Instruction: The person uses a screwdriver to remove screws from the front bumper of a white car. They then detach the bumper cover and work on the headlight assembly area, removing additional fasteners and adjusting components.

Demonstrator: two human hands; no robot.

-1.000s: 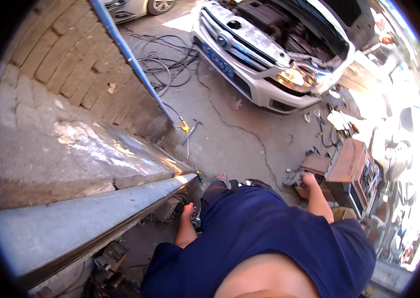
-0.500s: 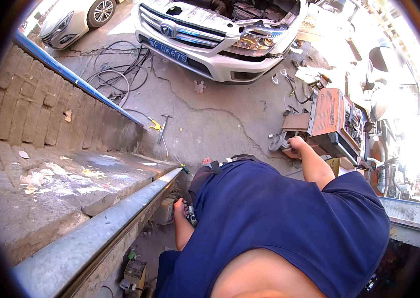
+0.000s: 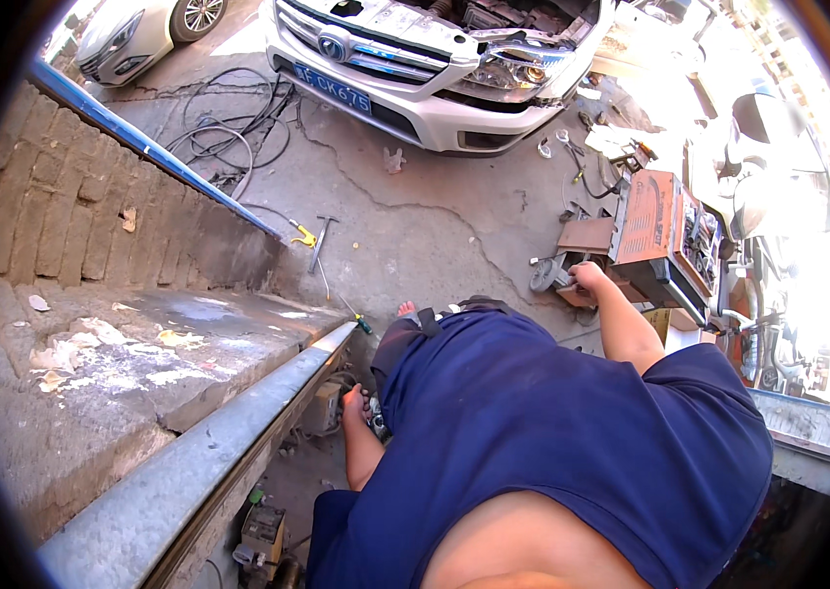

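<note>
Both hands hang low, one on each side of the body. Left hand (image 3: 356, 404) has its fingers curled in, right beside a shiny metal thing (image 3: 378, 421) and close to a dull boxy thing (image 3: 321, 410); can't tell if it's pinching anything. Right hand (image 3: 589, 278) looks loosely bent, just beside a grey wheel-like thing (image 3: 545, 274) by the orange box (image 3: 652, 218). Whether the fingers actually grip that wheel or just hang over it, no clue, too small to see.

What could go wrong? Honestly, toes first: those bare toes (image 3: 406, 308) are near a green-handled screwdriver (image 3: 364, 323), so one careless step and ouch. The left knuckles could get scraped too if that arm swings into the metal beam (image 3: 209, 432) next to it. On the other side, a quick lift of the right arm might bang it on the orange box.

Farther out, a yellow air gun (image 3: 304, 237) and a T-shaped tool (image 3: 320, 243) lie by the brick wall (image 3: 91, 211), and a tangle of hose (image 3: 238, 137) sits beyond, easy to trip on. The white car (image 3: 493, 123) with its engine bay exposed blocks the way straight ahead.
</note>
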